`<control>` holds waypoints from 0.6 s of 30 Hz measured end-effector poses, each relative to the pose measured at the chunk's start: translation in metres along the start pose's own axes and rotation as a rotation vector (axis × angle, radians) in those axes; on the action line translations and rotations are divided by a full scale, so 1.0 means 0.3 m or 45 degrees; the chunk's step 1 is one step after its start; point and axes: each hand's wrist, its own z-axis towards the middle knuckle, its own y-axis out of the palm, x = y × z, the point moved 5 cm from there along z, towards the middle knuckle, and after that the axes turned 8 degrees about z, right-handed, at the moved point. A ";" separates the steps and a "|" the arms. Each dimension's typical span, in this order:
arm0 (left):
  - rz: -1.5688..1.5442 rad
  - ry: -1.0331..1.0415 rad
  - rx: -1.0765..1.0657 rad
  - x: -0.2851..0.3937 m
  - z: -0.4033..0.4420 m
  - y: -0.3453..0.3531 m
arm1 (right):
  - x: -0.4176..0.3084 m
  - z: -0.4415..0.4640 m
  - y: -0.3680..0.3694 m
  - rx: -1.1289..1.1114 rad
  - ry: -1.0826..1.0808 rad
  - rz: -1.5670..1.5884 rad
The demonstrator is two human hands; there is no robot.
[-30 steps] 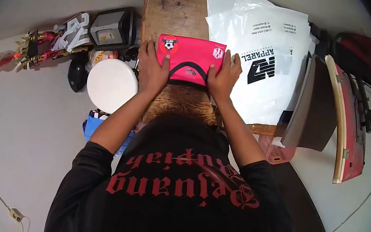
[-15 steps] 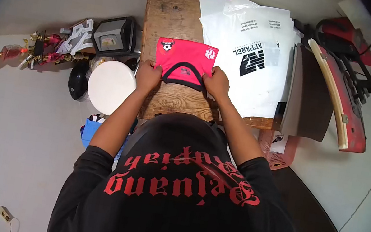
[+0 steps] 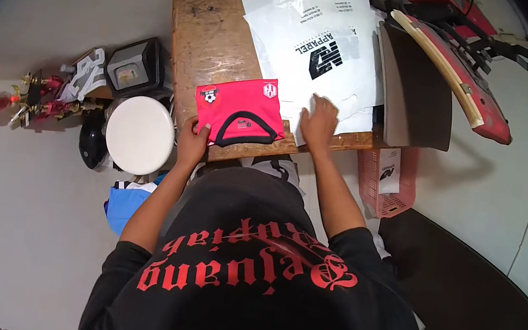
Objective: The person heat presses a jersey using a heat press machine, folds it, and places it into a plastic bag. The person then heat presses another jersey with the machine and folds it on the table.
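A folded pink-red jersey [image 3: 236, 99] with a black collar, a football badge and a white crest lies near the table's front edge. My left hand [image 3: 192, 144] grips its lower left corner, thumb on top. To the right of the jersey, my right hand [image 3: 320, 125] rests on the printed white plastic bags [image 3: 279, 17], its fingers stretched forward and apart. A black "APPAREL" logo shows on the top bag. The undersides of both hands are hidden.
The wooden table [image 3: 205, 33] carries these things. At its right stands a red heat-press-like machine [image 3: 490, 110] beside a dark brown panel [image 3: 418, 92]. A pink basket [image 3: 404, 186] sits below. On the left are a white round stool [image 3: 139, 135], a floodlight-like box [image 3: 133, 70] and trophies [image 3: 35, 97].
My right hand has left the jersey and moved right onto the white bags. My left hand stays on the jersey, which now lies slightly turned. The whole view has shifted and tilted.
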 end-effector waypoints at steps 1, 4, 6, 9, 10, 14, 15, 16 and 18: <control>-0.009 -0.114 -0.162 -0.005 0.006 0.003 | 0.034 0.004 0.004 0.004 -0.050 -0.130; 0.006 0.017 -0.161 0.004 0.007 -0.016 | 0.137 0.024 0.057 -0.137 -0.079 -0.160; 0.043 0.029 -0.102 -0.012 0.008 -0.029 | 0.142 0.024 0.045 -0.112 -0.101 -0.191; -0.011 0.114 0.045 -0.003 0.001 -0.085 | 0.153 0.075 0.014 -0.080 -0.119 -0.056; -0.039 0.149 0.098 0.014 -0.002 -0.109 | 0.154 0.103 0.005 -0.121 -0.080 -0.107; 0.030 0.246 0.158 0.119 -0.031 -0.178 | 0.023 0.172 -0.057 0.171 -0.074 0.181; -0.081 0.241 0.066 0.136 -0.018 -0.163 | -0.056 0.190 -0.071 0.161 -0.122 0.227; -0.196 0.236 -0.024 0.160 -0.001 -0.141 | -0.136 0.206 -0.072 0.148 -0.171 0.272; -0.601 0.161 -0.428 0.208 0.050 -0.062 | -0.280 0.197 0.001 0.139 -0.345 0.408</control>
